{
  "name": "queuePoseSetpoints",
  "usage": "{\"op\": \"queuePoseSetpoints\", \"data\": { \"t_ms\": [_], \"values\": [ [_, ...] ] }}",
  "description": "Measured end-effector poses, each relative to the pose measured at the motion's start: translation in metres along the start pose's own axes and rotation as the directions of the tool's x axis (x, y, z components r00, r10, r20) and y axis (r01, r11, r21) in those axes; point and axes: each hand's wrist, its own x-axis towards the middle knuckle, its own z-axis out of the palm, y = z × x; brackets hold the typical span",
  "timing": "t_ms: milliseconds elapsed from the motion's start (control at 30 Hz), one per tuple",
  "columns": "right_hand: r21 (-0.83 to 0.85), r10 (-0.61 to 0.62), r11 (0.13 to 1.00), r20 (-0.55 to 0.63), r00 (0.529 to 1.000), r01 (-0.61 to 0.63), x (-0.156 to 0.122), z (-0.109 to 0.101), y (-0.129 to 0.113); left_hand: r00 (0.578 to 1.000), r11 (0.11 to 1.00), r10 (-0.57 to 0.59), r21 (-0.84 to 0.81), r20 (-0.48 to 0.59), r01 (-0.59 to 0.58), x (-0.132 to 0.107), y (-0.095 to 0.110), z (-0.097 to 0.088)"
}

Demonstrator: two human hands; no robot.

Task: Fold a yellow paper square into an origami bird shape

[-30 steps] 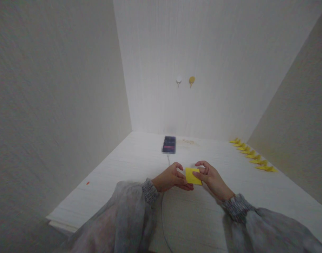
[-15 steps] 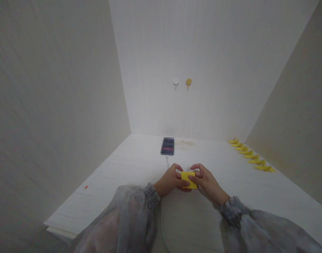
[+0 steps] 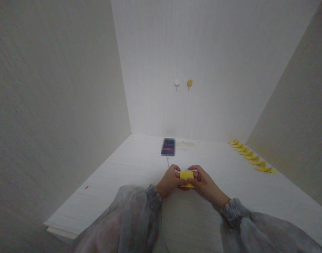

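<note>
Between my two hands is a small yellow square of paper (image 3: 186,175), held up above the white table. My left hand (image 3: 173,179) grips its left side, thumb on the front and fingers behind. On the other side my right hand (image 3: 201,179) pinches it, with the thumb on the lower front face and the index finger curled above. The two thumbs nearly meet at the paper's lower part. Fingers behind the paper are partly hidden. Whether the paper is folded in layers I cannot tell.
Several folded yellow paper pieces (image 3: 251,157) stand in a row along the table's right edge. A phone with a blurred screen (image 3: 168,147) lies at the back, a cable (image 3: 168,161) running from it. Two hooks, one white (image 3: 177,82), one yellow (image 3: 189,83), are on the back wall.
My right thumb has slid down the paper's face towards my left thumb. The paper and my right hand have shifted slightly to the left.
</note>
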Motion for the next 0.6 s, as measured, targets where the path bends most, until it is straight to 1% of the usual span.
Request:
{"op": "queuePoseSetpoints", "data": {
  "t_ms": [67, 200, 267, 333, 433, 500, 600],
  "values": [
    [-0.005, -0.007, 1.0, 0.006, 1.0, 0.007, 0.0, -0.001, 0.0, 1.0, 1.0, 0.008, 0.003, 0.003, -0.008, 0.0, 0.001, 0.001],
    [0.018, 0.01, 1.0, 0.032, 0.999, -0.01, -0.001, -0.006, -0.006, 0.997, 1.0, 0.021, 0.006, 0.071, -0.022, -0.002, 0.002, 0.0],
    [0.009, 0.008, 1.0, 0.014, 1.0, -0.008, -0.002, -0.008, -0.009, 0.995, 0.999, 0.032, 0.005, 0.093, -0.033, -0.002, 0.003, -0.002],
    [-0.01, 0.001, 1.0, -0.023, 1.0, -0.001, -0.002, -0.009, -0.011, 0.995, 0.998, 0.06, 0.011, 0.077, -0.061, -0.001, 0.002, -0.004],
    [-0.064, -0.005, 0.998, -0.069, 0.998, 0.0, -0.002, -0.006, -0.014, 0.992, 0.99, 0.128, 0.059, 0.011, -0.129, 0.002, 0.001, -0.007],
    [-0.13, -0.02, 0.991, -0.093, 0.995, 0.008, -0.002, -0.003, -0.016, 0.987, 0.982, 0.163, 0.101, 0.006, -0.163, 0.004, 0.0, -0.008],
    [-0.208, -0.055, 0.978, -0.125, 0.991, 0.028, -0.003, -0.001, -0.019, 0.985, 0.973, 0.17, 0.161, 0.004, -0.168, 0.006, -0.001, -0.008]
  ]
}}
